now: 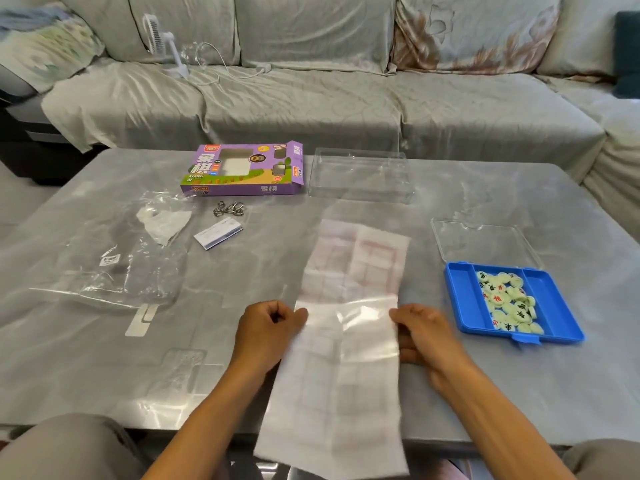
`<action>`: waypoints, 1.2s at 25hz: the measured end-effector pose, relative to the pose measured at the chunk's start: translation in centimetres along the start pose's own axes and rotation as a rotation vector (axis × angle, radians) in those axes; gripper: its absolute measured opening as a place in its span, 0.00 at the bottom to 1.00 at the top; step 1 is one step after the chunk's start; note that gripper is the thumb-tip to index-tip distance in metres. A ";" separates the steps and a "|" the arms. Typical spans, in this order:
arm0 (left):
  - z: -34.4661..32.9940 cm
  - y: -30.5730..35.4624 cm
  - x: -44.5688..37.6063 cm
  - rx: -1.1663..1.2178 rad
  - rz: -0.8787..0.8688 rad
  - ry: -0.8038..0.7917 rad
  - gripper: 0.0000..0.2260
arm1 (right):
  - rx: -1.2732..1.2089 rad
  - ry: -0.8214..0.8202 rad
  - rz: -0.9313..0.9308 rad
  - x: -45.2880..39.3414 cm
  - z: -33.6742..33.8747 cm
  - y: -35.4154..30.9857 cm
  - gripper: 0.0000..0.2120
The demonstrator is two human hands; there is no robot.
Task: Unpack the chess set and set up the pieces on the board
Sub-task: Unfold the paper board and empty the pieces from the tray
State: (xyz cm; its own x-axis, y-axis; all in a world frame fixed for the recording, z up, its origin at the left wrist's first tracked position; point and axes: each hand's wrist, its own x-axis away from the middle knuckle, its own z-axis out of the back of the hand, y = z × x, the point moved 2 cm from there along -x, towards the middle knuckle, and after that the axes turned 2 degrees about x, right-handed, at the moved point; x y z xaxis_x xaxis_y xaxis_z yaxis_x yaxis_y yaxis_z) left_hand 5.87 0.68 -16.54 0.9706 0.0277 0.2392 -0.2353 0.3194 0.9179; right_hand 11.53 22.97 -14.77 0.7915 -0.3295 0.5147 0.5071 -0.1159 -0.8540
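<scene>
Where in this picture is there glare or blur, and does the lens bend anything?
Head view: glare streaks the table and the clear bag; the right hand and the board sheet are motion-blurred; the wide lens curves the sofa.

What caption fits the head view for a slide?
Both hands hold the folded board sheet; pieces wait in the blue tray.

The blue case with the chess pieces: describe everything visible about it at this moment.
The blue case is a shallow plastic tray lying flat on the grey table, to the right of the paper board. Its clear lid is swung open and lies back on the table behind it. Dividers split it into three compartments: the middle one holds a loose heap of pale round pieces with red and black characters, and the two side ones look empty. A small tab sticks out of its near edge. Neither hand touches it.
</scene>
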 end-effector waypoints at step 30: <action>-4.3 1.7 5.0 -0.189 -0.268 -0.193 0.20 | 0.018 -0.189 0.184 1.5 -2.8 0.5 0.08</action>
State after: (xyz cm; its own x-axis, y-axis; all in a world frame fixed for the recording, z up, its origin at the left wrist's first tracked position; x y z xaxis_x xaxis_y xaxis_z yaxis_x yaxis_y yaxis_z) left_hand 10.58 5.47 -15.19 0.9646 -0.2541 0.0700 0.0570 0.4603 0.8859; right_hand 12.04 19.77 -14.65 0.9198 -0.1622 0.3574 0.3535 -0.0535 -0.9339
